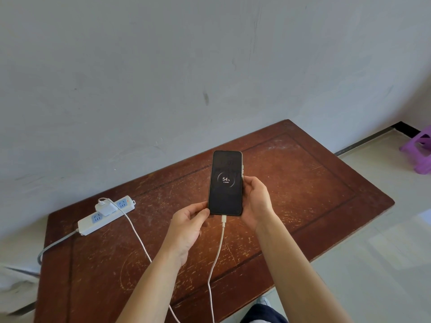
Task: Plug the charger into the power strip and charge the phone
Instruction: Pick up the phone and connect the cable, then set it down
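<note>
I hold the phone (pixel 225 183) above the table's (pixel 314 183) middle, my left hand (pixel 189 226) pinching its lower corner, my right hand (pixel 255 201) clasping its side; the cable (pixel 217 255) is plugged in; the charger (pixel 106 207) sits in the power strip (pixel 87 226) near the left back corner; the screen shows 54%, so charging seems begun; next I should probably lay it down gently.

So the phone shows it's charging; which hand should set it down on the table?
Probably the right hand: it wraps the phone along its side, while the left hand only pinches the bottom corner beside the cable.

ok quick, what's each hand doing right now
Left hand: closed, pinching the phone at its lower left corner.
Right hand: closed around the phone's lower right edge.
</note>
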### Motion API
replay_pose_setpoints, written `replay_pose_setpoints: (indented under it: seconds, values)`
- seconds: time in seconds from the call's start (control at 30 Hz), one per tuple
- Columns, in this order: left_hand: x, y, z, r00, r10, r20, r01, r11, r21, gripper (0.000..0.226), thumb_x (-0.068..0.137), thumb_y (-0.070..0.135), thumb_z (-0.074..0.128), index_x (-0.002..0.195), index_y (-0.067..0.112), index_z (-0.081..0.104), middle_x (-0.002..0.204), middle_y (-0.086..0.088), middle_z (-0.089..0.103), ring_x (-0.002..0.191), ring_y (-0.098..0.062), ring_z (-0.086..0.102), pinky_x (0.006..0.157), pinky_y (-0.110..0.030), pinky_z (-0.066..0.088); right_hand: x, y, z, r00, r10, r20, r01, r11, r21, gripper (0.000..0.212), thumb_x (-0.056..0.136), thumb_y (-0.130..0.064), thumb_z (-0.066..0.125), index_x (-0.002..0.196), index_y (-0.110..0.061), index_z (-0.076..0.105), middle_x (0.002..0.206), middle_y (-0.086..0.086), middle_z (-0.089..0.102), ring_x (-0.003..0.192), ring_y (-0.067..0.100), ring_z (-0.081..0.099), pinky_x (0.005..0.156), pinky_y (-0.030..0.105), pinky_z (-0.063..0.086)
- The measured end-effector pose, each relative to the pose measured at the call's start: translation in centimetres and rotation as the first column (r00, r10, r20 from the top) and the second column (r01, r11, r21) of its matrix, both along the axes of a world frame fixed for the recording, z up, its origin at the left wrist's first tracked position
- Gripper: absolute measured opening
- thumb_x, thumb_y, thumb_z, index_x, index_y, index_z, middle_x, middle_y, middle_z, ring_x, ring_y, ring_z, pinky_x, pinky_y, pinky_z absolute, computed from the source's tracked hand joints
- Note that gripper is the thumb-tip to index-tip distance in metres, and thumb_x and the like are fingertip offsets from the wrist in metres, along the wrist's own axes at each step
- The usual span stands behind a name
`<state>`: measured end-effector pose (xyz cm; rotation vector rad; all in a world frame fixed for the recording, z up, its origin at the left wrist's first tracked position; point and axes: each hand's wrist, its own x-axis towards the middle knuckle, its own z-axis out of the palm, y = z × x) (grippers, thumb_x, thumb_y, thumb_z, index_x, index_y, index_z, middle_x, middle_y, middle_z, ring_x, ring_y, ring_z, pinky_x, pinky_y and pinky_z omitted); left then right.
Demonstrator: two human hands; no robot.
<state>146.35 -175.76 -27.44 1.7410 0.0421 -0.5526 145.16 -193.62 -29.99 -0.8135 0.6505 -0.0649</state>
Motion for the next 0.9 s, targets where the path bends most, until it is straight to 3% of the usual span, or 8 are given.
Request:
replay_pose_setpoints:
  seconds: [0.17, 0.33, 0.5, 0.63, 0.73, 0.87, 0.9]
  values:
    - [0.3, -0.4, -1.4, 0.999, 0.010, -0.032, -0.010, 1.000, 0.005, 0.017, 0.093, 0.024, 0.065, 0.105, 0.029, 0.075, 0.097, 0.006, 0.078, 0.082, -0.010, 0.066, 0.074, -0.027, 0.050, 0.3, 0.2, -1.3, 0.999, 0.028, -0.036, -0.030, 0.998, -0.056, 0.043, 0.104, -0.034, 0.032, 0.115, -0.017, 0.071, 0.101, 0.004, 0.080, 0.088, 0.022, 0.078, 0.067, 0.040, 0.063]
    - [0.8, -0.9, -3.9, 0.984, 0.069, -0.163, -0.067, 0.998, 0.021, 0.014, 0.092, 0.020, 0.066, 0.100, 0.027, 0.077, 0.095, 0.001, 0.077, 0.082, -0.014, 0.064, 0.083, -0.036, 0.054, 0.8, 0.0, -3.5, 0.991, 0.065, -0.115, -0.078, 0.991, -0.111, 0.043, 0.104, -0.031, 0.031, 0.112, -0.017, 0.071, 0.102, 0.006, 0.079, 0.091, 0.024, 0.077, 0.077, 0.043, 0.062]
    - [1.2, -1.2, -7.1, 0.959, 0.108, -0.263, -0.107, 0.994, 0.019, 0.018, 0.091, 0.015, 0.067, 0.106, 0.020, 0.076, 0.095, -0.001, 0.076, 0.085, -0.016, 0.064, 0.075, -0.034, 0.050, 1.5, -0.2, -6.1, 0.974, 0.110, -0.197, -0.139, 0.980, -0.139, 0.040, 0.105, -0.028, 0.033, 0.124, -0.017, 0.067, 0.115, 0.012, 0.075, 0.107, 0.031, 0.071, 0.096, 0.053, 0.056]
    - [1.8, -1.8, -9.9, 0.934, 0.154, -0.323, -0.137, 0.988, 0.075, 0.015, 0.092, 0.014, 0.066, 0.103, 0.022, 0.073, 0.102, -0.005, 0.075, 0.091, -0.019, 0.065, 0.077, -0.035, 0.050, 2.2, -0.2, -8.0, 0.935, 0.169, -0.313, -0.244, 0.944, -0.221, 0.036, 0.099, -0.022, 0.039, 0.113, -0.019, 0.072, 0.103, 0.009, 0.077, 0.093, 0.026, 0.073, 0.088, 0.046, 0.057]
    - [2.3, -2.3, -12.0, 0.909, 0.165, -0.383, -0.139, 0.986, 0.093, 0.013, 0.092, 0.011, 0.065, 0.096, 0.022, 0.072, 0.103, -0.009, 0.074, 0.087, -0.019, 0.063, 0.072, -0.034, 0.048, 2.6, -0.5, -9.4, 0.890, 0.243, -0.385, -0.368, 0.883, -0.292, 0.041, 0.097, -0.019, 0.036, 0.116, -0.017, 0.072, 0.118, 0.014, 0.074, 0.110, 0.033, 0.068, 0.100, 0.051, 0.051]
    - [2.8, -2.5, -14.3, 0.889, 0.183, -0.419, -0.136, 0.981, 0.140, 0.012, 0.093, 0.012, 0.064, 0.097, 0.022, 0.071, 0.105, -0.008, 0.073, 0.088, -0.018, 0.063, 0.073, -0.033, 0.047, 3.1, -1.0, -11.2, 0.840, 0.311, -0.444, -0.472, 0.823, -0.316, 0.047, 0.097, -0.013, 0.035, 0.136, -0.017, 0.060, 0.132, 0.010, 0.067, 0.114, 0.023, 0.064, 0.086, 0.033, 0.053]
    - [3.0, -2.6, -14.8, 0.886, 0.186, -0.424, -0.135, 0.980, 0.148, 0.014, 0.093, 0.012, 0.064, 0.103, 0.019, 0.071, 0.105, -0.008, 0.073, 0.088, -0.018, 0.063, 0.072, -0.033, 0.047, 3.2, -1.1, -11.6, 0.830, 0.327, -0.452, -0.492, 0.811, -0.317, 0.049, 0.095, -0.010, 0.036, 0.140, -0.015, 0.056, 0.136, 0.011, 0.064, 0.119, 0.024, 0.061, 0.090, 0.034, 0.052]
